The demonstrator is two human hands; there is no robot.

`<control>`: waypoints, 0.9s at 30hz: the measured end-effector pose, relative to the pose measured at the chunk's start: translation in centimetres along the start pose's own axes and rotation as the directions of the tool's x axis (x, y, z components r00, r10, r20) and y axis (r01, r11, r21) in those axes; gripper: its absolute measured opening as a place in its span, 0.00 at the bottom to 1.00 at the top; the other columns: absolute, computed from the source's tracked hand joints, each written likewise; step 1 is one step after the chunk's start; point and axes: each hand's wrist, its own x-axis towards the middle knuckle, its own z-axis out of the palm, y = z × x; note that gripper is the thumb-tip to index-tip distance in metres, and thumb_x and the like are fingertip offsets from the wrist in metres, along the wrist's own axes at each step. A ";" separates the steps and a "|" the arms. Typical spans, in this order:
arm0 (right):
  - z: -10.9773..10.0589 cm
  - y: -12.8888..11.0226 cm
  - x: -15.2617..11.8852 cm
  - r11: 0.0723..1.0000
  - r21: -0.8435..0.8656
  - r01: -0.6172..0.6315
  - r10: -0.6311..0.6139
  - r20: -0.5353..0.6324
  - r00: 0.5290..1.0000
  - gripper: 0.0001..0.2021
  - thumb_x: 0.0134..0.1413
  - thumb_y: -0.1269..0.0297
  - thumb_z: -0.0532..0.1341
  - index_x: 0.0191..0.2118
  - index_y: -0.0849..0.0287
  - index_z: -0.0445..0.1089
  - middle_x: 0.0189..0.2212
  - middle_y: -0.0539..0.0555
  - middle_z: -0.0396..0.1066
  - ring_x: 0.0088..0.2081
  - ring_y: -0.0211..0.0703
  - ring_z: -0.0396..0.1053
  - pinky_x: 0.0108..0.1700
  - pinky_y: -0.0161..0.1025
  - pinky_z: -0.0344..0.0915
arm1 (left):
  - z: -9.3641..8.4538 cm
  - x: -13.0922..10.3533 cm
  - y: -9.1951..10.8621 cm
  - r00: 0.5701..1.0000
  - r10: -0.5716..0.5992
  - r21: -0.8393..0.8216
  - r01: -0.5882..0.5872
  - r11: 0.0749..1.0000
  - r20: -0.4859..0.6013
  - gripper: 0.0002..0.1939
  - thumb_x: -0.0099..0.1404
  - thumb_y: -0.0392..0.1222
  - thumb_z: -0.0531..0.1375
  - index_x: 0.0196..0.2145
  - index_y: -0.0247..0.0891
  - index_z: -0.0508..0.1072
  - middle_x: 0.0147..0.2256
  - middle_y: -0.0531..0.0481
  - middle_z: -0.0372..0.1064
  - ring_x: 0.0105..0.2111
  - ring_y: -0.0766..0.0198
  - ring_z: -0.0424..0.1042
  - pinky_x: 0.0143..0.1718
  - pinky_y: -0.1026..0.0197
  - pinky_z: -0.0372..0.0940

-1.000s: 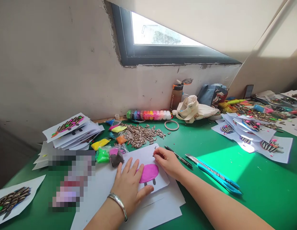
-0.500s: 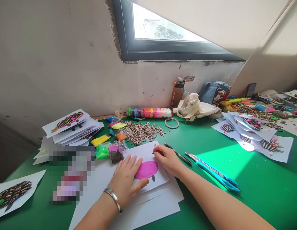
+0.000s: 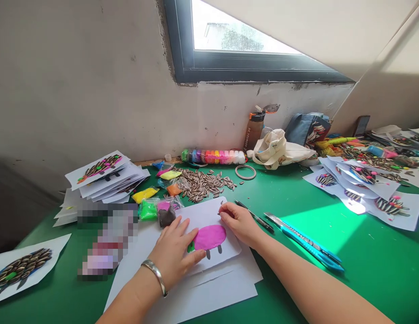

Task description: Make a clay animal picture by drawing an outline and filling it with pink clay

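Observation:
A white card [image 3: 201, 213] bears a flat magenta clay oval [image 3: 211, 237] with small dark leg shapes below it and a bit of green at its left end. My left hand [image 3: 177, 247], a silver bangle at its wrist, lies with fingers spread on the card's left part, covering some of the green. Over the card's right edge, my right hand [image 3: 238, 222] is pinched closed on a small dark piece, too small to name. Beneath the card are larger sheets of white paper [image 3: 182, 301].
Sunflower seeds [image 3: 202, 183] lie in a heap beyond the card, beside bags of coloured clay [image 3: 148, 210]. A pen [image 3: 255, 217] and a blue utility knife [image 3: 307, 245] rest to the right. Stacked seed pictures [image 3: 104, 180] stand left; zebra-striped ones [image 3: 387, 204] lie far right.
The view has shifted slightly. My left hand has slid a little left and down on the card, uncovering a second leg shape and the green bit. My right hand keeps its pinch.

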 end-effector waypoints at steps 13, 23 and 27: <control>0.1 0.1 0.1 1.000 -0.008 -0.019 0.019 0.012 1.000 0.07 0.55 0.64 0.54 0.34 0.55 0.69 0.27 0.48 0.68 0.29 0.39 0.64 0.33 0.35 0.59 | -0.2 -1.2 -0.9 0.998 0.034 0.075 -0.038 0.996 0.053 0.28 0.61 0.60 0.55 0.57 0.51 0.64 0.61 0.44 0.55 0.61 0.42 0.51 0.57 0.37 0.51; 0.0 -0.1 0.0 1.000 -0.010 -0.004 0.004 0.001 1.000 0.08 0.55 0.64 0.54 0.34 0.55 0.69 0.26 0.48 0.68 0.29 0.39 0.64 0.33 0.35 0.59 | -0.1 -1.4 -0.5 0.999 0.016 0.056 -0.018 0.998 0.032 0.32 0.62 0.62 0.52 0.61 0.51 0.57 0.61 0.43 0.55 0.61 0.42 0.52 0.57 0.36 0.50; 0.0 -0.1 0.0 1.000 -0.010 -0.004 0.004 0.000 1.000 0.08 0.55 0.65 0.54 0.34 0.56 0.69 0.26 0.48 0.68 0.29 0.39 0.64 0.33 0.35 0.59 | -0.1 -1.2 0.1 0.999 0.001 0.070 -0.003 0.998 0.035 0.31 0.61 0.64 0.53 0.58 0.51 0.63 0.62 0.42 0.54 0.61 0.39 0.50 0.56 0.32 0.48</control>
